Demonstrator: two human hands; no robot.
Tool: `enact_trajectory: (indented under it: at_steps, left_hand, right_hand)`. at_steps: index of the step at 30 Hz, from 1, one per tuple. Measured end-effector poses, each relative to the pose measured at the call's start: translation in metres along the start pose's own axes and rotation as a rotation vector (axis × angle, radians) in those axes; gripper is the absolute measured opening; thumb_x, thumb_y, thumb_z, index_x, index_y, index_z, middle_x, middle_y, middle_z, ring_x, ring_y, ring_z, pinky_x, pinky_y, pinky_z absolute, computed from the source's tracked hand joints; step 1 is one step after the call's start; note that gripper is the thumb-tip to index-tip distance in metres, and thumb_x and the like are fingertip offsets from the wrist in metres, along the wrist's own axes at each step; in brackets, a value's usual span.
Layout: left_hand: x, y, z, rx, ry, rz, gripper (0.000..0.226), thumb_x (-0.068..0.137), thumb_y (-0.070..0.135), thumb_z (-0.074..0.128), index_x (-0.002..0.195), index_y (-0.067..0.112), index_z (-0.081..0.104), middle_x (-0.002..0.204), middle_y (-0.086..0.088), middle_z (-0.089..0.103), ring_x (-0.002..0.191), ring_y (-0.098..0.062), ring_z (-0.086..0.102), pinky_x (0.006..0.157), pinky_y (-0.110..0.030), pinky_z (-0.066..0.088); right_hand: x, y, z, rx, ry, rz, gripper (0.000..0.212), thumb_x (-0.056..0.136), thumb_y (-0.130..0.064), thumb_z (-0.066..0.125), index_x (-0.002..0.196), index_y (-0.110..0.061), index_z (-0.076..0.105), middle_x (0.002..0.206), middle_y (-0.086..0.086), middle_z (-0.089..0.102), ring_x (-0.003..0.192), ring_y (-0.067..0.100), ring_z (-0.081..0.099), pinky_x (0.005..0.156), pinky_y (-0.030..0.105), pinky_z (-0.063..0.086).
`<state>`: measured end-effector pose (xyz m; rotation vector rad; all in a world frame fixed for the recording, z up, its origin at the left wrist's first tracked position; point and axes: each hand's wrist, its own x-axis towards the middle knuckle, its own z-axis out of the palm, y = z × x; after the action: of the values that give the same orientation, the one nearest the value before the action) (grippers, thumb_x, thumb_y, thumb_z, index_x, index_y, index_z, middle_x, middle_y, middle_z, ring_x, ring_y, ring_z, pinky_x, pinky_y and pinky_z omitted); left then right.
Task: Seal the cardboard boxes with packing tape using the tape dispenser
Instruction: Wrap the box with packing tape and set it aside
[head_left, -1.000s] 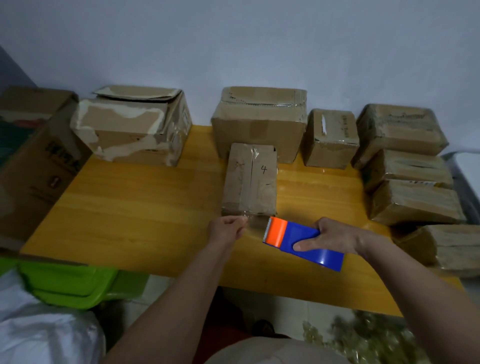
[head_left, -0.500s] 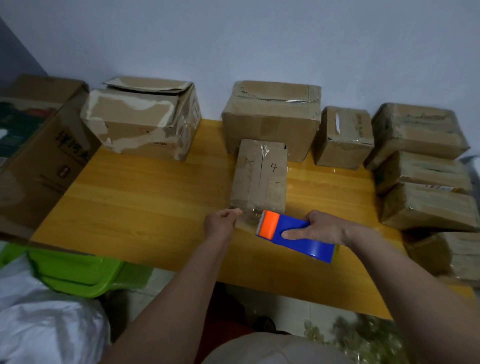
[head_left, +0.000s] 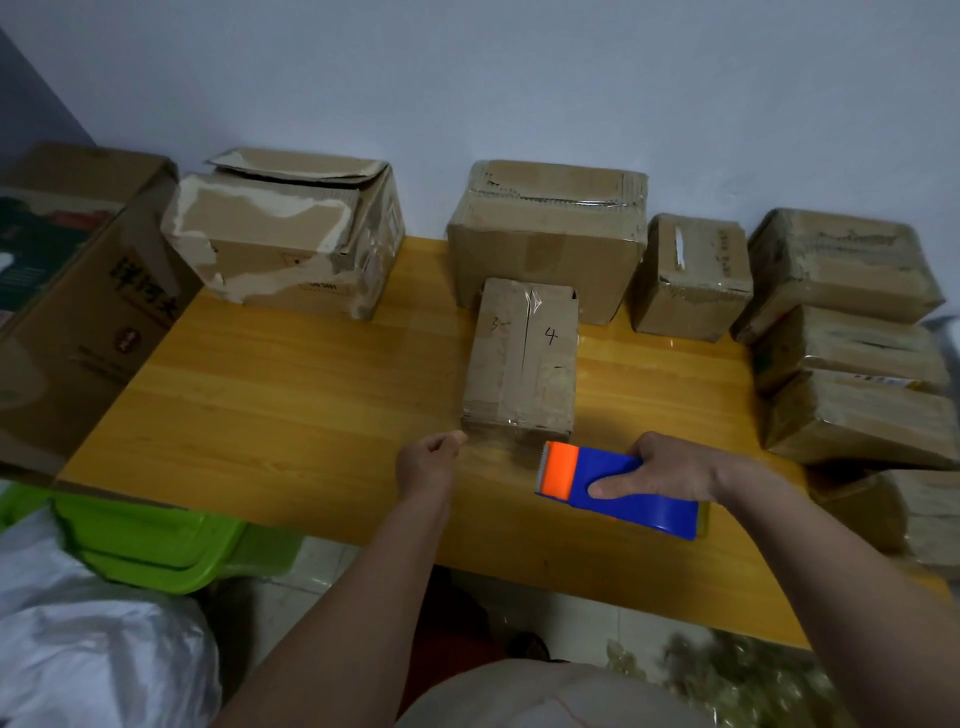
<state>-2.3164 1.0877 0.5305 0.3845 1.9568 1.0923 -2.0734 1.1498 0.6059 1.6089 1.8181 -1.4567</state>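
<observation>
While a narrow brown cardboard box marked with a handwritten 4 (head_left: 522, 358) lies in the middle of the yellow wooden table (head_left: 291, 395), its long axis runs straight away from the person, with its near end just beyond both hands. A strip of clear packing tape (head_left: 496, 451), faint and hard to make out, stretches across in front of that near end. The left hand (head_left: 427, 462) pinches the free end of the tape, fingers curled. The right hand (head_left: 670, 470) grips a blue plastic tape dispenser with an orange cutter head (head_left: 613, 486), the serrated edge pointing left toward the other hand. Both hands sit about equally near the box, the left by its left corner, the right just off its right corner. Judging from this, the tape would next go onto the near end and run up along the box's length. Larger brown cardboard boxes (head_left: 545, 239) line the wall behind, and wrapped parcels (head_left: 852, 338) are stacked at the right.
</observation>
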Motion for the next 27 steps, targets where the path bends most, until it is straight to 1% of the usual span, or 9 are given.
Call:
enact_trajectory:
  at_steps: [3,5,6,9,11,14,16,20,27]
  left_hand:
    - [0.002,0.005,0.003,0.046,-0.001,0.083,0.014,0.089,0.021,0.067,0.095,0.011,0.074,0.084,0.001,0.065,0.071,-0.007,0.053,0.071,-0.023,0.041]
    - [0.004,0.009,0.003,0.074,0.008,0.093,0.013,0.090,0.023,0.065,0.093,0.014,0.074,0.087,0.002,0.067,0.070,-0.005,0.054,0.065,-0.023,0.044]
    - [0.006,0.011,0.003,0.094,0.018,0.090,0.014,0.092,0.024,0.064,0.092,0.015,0.075,0.090,0.002,0.068,0.072,-0.008,0.056,0.067,-0.024,0.047]
    - [0.011,0.014,0.002,0.171,0.054,0.100,0.021,0.094,0.026,0.060,0.100,0.012,0.075,0.104,-0.004,0.072,0.090,-0.023,0.063,0.085,-0.037,0.053]
    - [0.013,0.019,0.002,0.204,0.067,0.113,0.024,0.095,0.026,0.058,0.104,0.012,0.075,0.107,-0.009,0.072,0.096,-0.030,0.065,0.086,-0.042,0.054]
    - [0.017,0.024,0.001,0.286,0.082,0.137,0.028,0.098,0.028,0.054,0.103,0.009,0.075,0.103,-0.015,0.071,0.094,-0.038,0.064,0.086,-0.048,0.053]
    - [0.019,0.026,0.000,0.300,0.098,0.151,0.029,0.099,0.027,0.053,0.104,0.009,0.074,0.103,-0.014,0.072,0.093,-0.037,0.065,0.084,-0.045,0.053]
    - [0.025,0.027,0.002,0.279,0.117,0.150,0.025,0.098,0.026,0.054,0.101,0.012,0.074,0.103,-0.006,0.072,0.085,-0.026,0.064,0.085,-0.044,0.053]
    - [0.041,0.027,0.011,0.290,0.131,0.103,0.024,0.095,0.031,0.058,0.104,0.017,0.074,0.108,-0.006,0.071,0.099,-0.030,0.063,0.090,-0.044,0.050]
  right_hand:
    - [0.003,-0.001,-0.005,-0.008,0.050,0.014,0.048,0.067,-0.057,0.075,0.092,-0.019,0.059,0.080,-0.001,0.068,0.075,0.014,0.066,0.063,0.025,0.048]
    - [0.006,-0.007,-0.009,-0.023,0.061,0.017,0.049,0.067,-0.058,0.074,0.091,-0.018,0.060,0.081,0.000,0.068,0.075,0.015,0.066,0.064,0.025,0.049]
    - [0.008,-0.011,-0.011,-0.035,0.064,0.017,0.050,0.067,-0.060,0.074,0.091,-0.018,0.060,0.081,0.001,0.068,0.076,0.016,0.066,0.065,0.026,0.050]
    - [0.012,-0.024,-0.015,-0.086,0.058,0.030,0.053,0.067,-0.062,0.071,0.089,-0.016,0.059,0.081,0.003,0.067,0.076,0.018,0.065,0.067,0.028,0.050]
    - [0.016,-0.032,-0.017,-0.110,0.069,0.048,0.053,0.069,-0.064,0.069,0.087,-0.016,0.058,0.081,0.003,0.066,0.076,0.018,0.064,0.065,0.027,0.047]
    - [0.021,-0.043,-0.022,-0.126,0.087,0.070,0.053,0.070,-0.065,0.067,0.088,-0.016,0.057,0.082,0.003,0.065,0.078,0.019,0.064,0.065,0.026,0.046]
    - [0.024,-0.049,-0.025,-0.152,0.086,0.078,0.051,0.072,-0.064,0.067,0.088,-0.017,0.055,0.083,0.003,0.064,0.081,0.020,0.064,0.067,0.028,0.047]
    - [0.031,-0.057,-0.030,-0.198,0.080,0.098,0.048,0.074,-0.062,0.067,0.087,-0.017,0.054,0.084,0.003,0.064,0.081,0.021,0.063,0.069,0.029,0.047]
    - [0.044,-0.068,-0.036,-0.228,0.082,0.154,0.050,0.074,-0.061,0.067,0.092,-0.017,0.053,0.092,0.006,0.064,0.088,0.023,0.063,0.079,0.034,0.049]
